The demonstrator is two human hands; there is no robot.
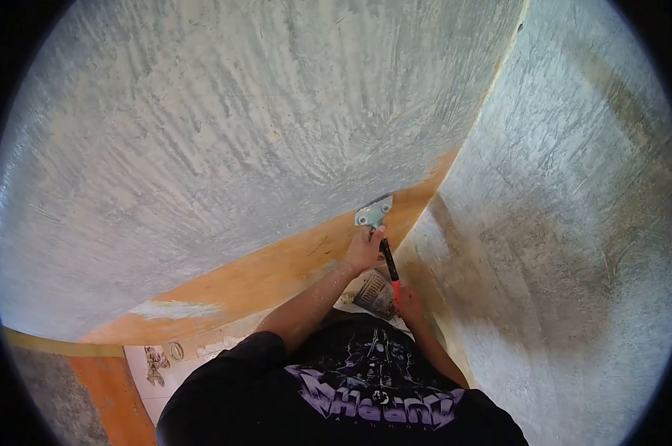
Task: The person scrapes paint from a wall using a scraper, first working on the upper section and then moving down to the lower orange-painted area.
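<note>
A long-handled scraper (pixel 374 212) has its wide metal blade against the lower wall, at the border between bare grey surface and orange paint (pixel 276 262). My left hand (pixel 361 251) is closed round the upper handle, just below the blade. Lower down, my right hand (pixel 409 303) grips the red end of the handle. Between the two hands the black part of the handle shows. Most of the wall (pixel 202 134) above the orange band is grey and streaked.
A second grey wall (pixel 544 223) meets this one at a corner on the right. On the floor below my hands lies a grey slotted object (pixel 375 293), partly hidden. Crumpled scraps (pixel 155 364) and a ring-shaped item (pixel 176 351) lie on pale tiles at left.
</note>
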